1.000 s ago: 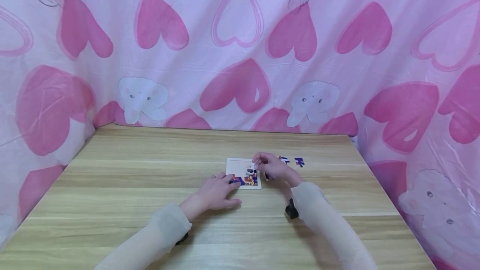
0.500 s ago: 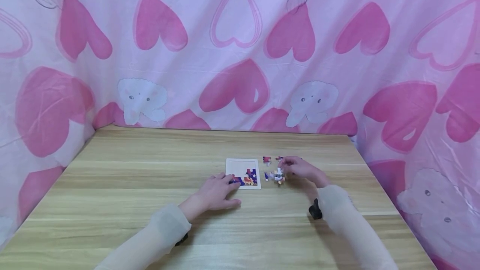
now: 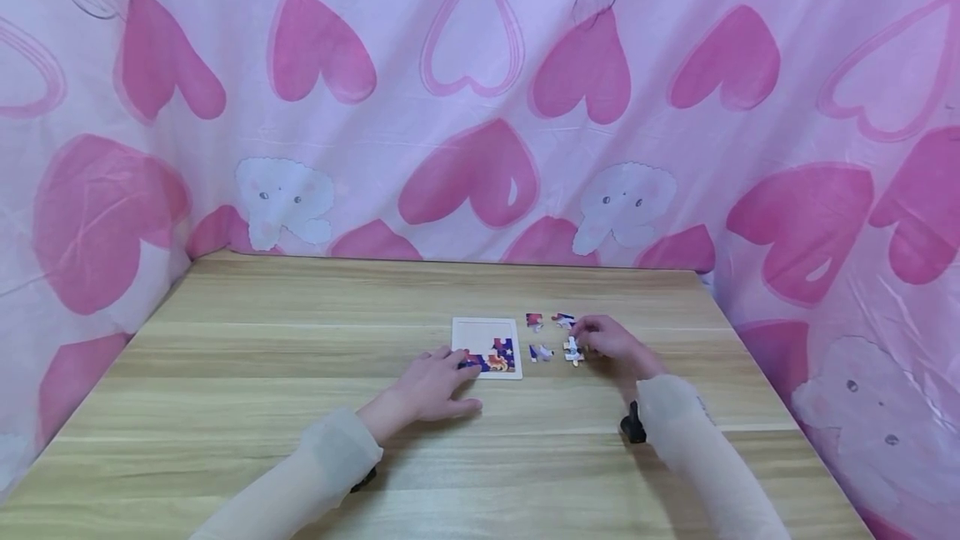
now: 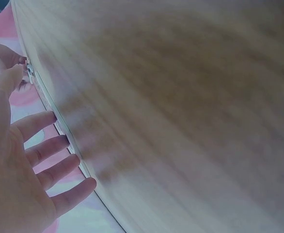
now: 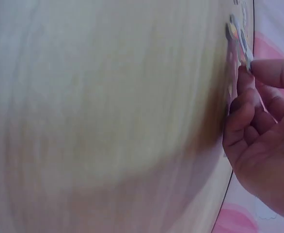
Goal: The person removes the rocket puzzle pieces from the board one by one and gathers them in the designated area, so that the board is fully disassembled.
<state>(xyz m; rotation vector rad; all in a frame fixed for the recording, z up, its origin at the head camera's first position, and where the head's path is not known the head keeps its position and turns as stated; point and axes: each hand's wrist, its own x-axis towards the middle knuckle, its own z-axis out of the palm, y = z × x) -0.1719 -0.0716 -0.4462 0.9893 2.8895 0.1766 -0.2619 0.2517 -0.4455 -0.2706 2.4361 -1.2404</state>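
Note:
A white-framed puzzle tray [image 3: 468, 328] lies on the table, its lower and right part filled with purple and orange picture pieces. My left hand [image 3: 427, 386] rests at the tray's lower left, fingers spread over its edge. Right of the tray, my right hand [image 3: 609, 337] pinches a light-coloured puzzle piece [image 3: 573, 350] between thumb and index finger. In the right wrist view the piece [image 5: 240, 42] is tilted, close over the table, with the other fingers curled below.
Loose puzzle pieces lie between tray and right hand: one at the upper left [image 3: 534, 321], one at the lower left [image 3: 540, 352], one at the upper right [image 3: 562, 320]. The wooden table [image 3: 337, 298] ends at a pink heart-patterned curtain [image 3: 472, 173].
My right hand has drawn back rightward from the tray with the light-coloured piece, uncovering the tray's right side and the loose pieces. My left hand has stayed in place.

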